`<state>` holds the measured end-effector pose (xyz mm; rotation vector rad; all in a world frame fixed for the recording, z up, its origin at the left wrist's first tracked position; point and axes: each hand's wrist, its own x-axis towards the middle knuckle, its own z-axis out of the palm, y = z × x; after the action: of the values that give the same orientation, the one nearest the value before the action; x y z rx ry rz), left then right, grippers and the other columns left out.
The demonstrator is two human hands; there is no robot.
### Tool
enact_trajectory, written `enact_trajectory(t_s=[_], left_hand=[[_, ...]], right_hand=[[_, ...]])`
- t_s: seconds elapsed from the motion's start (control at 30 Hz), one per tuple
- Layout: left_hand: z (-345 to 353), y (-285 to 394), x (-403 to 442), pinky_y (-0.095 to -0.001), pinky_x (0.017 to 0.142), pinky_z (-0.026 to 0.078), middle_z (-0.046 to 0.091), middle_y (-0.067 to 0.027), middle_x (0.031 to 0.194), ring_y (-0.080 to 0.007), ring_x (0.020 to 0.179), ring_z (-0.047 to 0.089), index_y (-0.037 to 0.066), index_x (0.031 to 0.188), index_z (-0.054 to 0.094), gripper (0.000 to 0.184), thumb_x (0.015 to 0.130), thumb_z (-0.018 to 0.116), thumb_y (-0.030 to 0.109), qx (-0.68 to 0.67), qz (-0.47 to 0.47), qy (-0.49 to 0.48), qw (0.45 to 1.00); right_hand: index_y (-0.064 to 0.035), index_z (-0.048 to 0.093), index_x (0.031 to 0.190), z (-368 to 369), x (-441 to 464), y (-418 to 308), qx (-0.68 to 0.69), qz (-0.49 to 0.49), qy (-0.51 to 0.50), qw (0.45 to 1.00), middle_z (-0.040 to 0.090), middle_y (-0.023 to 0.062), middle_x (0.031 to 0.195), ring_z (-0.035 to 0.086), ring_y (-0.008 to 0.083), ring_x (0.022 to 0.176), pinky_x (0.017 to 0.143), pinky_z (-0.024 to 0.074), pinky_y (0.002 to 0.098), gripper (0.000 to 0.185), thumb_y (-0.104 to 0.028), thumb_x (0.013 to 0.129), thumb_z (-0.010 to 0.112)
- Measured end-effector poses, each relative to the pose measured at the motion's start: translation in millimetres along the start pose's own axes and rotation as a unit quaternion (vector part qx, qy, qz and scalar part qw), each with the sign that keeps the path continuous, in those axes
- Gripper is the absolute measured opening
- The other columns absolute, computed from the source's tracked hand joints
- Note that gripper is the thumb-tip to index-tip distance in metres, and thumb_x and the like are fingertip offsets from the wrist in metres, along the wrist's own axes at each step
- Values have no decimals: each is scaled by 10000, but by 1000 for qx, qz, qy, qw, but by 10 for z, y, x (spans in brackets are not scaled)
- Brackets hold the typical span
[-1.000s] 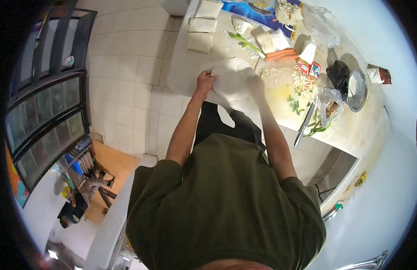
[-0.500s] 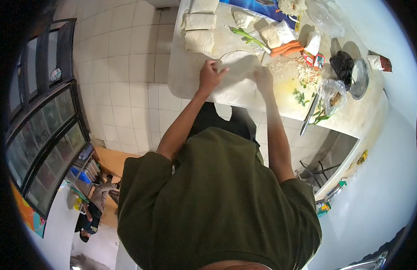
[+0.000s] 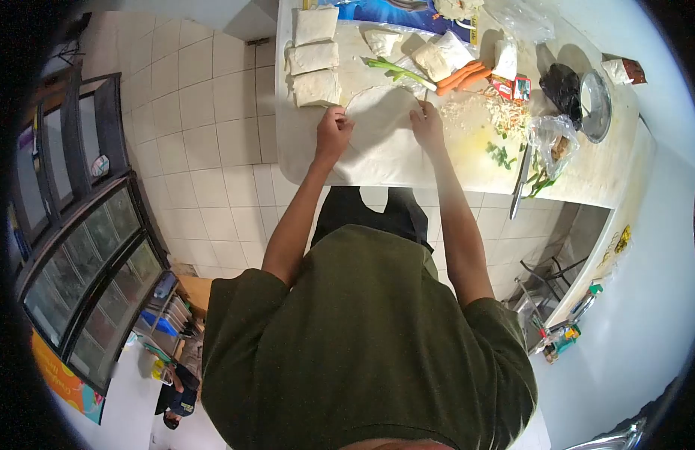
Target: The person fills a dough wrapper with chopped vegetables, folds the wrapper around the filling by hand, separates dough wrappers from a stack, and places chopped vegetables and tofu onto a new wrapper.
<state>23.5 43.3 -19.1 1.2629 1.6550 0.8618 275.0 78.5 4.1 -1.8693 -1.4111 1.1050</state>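
Observation:
A thin, round, pale dough sheet (image 3: 382, 139) lies on the worktop near its front edge. My left hand (image 3: 334, 135) has its fingers curled and pinches the sheet's left edge. At the right edge, my right hand (image 3: 427, 125) is closed on the sheet between thumb and fingers. Just beyond my left hand sits a folded square dough parcel (image 3: 316, 88), with two more in a row behind it. Spring onion (image 3: 400, 73) and carrots (image 3: 463, 76) lie past the sheet's far edge. Shredded filling (image 3: 505, 112) is scattered to the right of my right hand.
A knife (image 3: 520, 182) lies at the front edge, beside a clear plastic bag (image 3: 551, 139). Further right are a black bag (image 3: 561, 91) and a metal bowl (image 3: 596, 107). Blue packaging (image 3: 392, 16) lies at the back. Another person (image 3: 181, 394) is in the background at lower left.
The camera view has shifted, so the worktop appears slightly left and lower. Both hands remain at the sheet's sides; my right hand's fingers now show more clearly on its edge.

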Motion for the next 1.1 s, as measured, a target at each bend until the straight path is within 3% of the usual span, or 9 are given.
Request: enact_trajectory(t_s=[0.13,0.23,0.37,0.6,0.73,0.8,0.9,1.0,1.1], left_hand=[[-144,252,-183,-461,970,470,619,-174,1213,-314,1145,595,26,1249,557,430,865,715,139,232,99,3,968],[-123,246,-369,-529,1138,315,461,-224,1463,-413,1369,406,47,1439,469,571,925,637,234,307,231,-79,920],[131,276,-632,-571,1229,121,151,-241,1651,-423,1526,143,112,1600,247,712,990,534,341,347,295,-217,863],[631,348,-464,-586,1221,107,170,-244,1647,-425,1520,162,103,1587,281,710,1005,522,429,374,261,-146,878],[736,174,-294,-581,1216,124,231,-241,1629,-436,1493,230,59,1563,317,700,996,535,409,370,251,-83,890],[775,149,-276,-561,1217,154,276,-222,1616,-409,1496,243,54,1540,363,668,988,544,385,377,252,-69,888],[789,162,-289,-544,1207,207,315,-201,1605,-377,1499,263,82,1524,405,631,976,556,357,402,228,-63,885],[812,46,-287,-577,1199,202,309,-203,1603,-409,1485,275,90,1527,391,646,958,575,333,381,244,-53,890],[813,59,-278,-572,1196,211,319,-195,1600,-403,1479,288,93,1511,412,629,955,583,333,393,242,-49,886]], right_hand=[[32,586,1242,-181,-229,98,52,21,55,997,675,214,1130,670,286,981,836,535,401,346,-159,957,628],[27,591,1249,-428,-631,229,55,54,96,992,649,202,1178,647,277,1023,865,527,391,349,-182,972,631],[20,589,1249,-674,-1239,659,31,65,149,986,643,182,1150,634,271,986,873,514,378,329,-161,976,618],[36,548,1281,-876,-1607,921,-44,48,230,971,601,208,1211,603,311,1058,936,488,406,355,-109,965,618],[6,452,1423,-1010,-927,718,-179,-94,169,965,469,325,1375,464,459,1277,1082,368,551,688,-330,894,735],[-41,333,1530,-1024,-551,668,-220,-112,131,960,308,371,1506,291,516,1419,1144,227,652,975,-594,826,718],[-79,254,1578,-902,-31,675,-256,-133,109,951,205,362,1575,152,514,1487,1161,106,699,1116,-758,781,639],[-84,227,1593,-692,243,785,-287,-139,91,943,176,349,1598,101,500,1507,1171,59,693,1162,-817,766,587],[-57,324,1554,-637,307,763,-262,-149,112,947,281,350,1549,192,488,1483,1189,136,627,931,-649,885,588]])
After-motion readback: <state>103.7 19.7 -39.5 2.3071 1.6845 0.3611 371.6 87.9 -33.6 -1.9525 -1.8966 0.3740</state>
